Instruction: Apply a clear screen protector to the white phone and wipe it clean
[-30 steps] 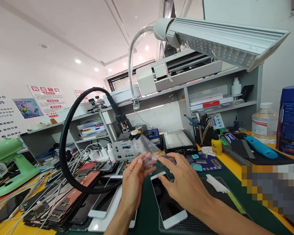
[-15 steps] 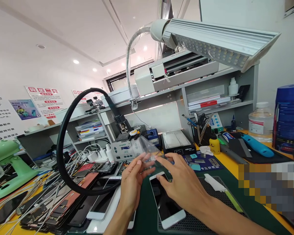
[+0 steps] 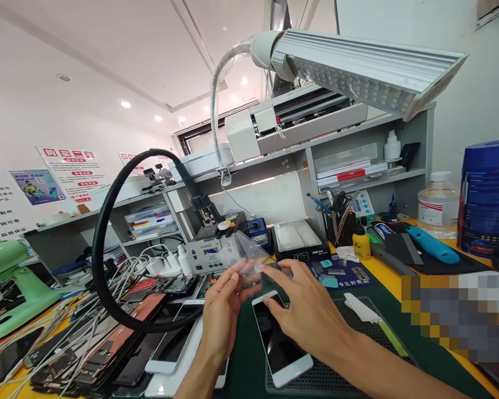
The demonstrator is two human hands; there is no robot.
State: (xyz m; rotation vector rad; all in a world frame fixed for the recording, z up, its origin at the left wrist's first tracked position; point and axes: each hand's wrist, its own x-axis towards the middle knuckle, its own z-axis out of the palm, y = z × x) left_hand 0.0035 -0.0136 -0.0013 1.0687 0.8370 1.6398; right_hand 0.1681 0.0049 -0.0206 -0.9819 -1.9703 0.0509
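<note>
A clear plastic film (image 3: 251, 252) stands in a peak between my hands, above the bench. My left hand (image 3: 224, 302) is closed on its lower left part, with fingertips showing through it. The index fingertip of my right hand (image 3: 305, 302) touches the film's right side. Its thumb is spread away and lies at the top end of a white phone (image 3: 280, 343) with a dark screen. This phone lies face up, partly on a black perforated mat (image 3: 345, 382). How the other right fingers meet the film is hard to make out.
Left of my hands are another white phone (image 3: 172, 343), stacked phone parts (image 3: 103, 354), loose white cables and a looping black hose (image 3: 100, 266). A soldering station (image 3: 208, 255) stands behind. To the right are a green-handled tool (image 3: 393, 338), a yellow bottle (image 3: 361, 244) and a blue-handled tool (image 3: 434, 244).
The view has shifted slightly. Both hands, the film and the phone keep nearly the same places relative to each other.
</note>
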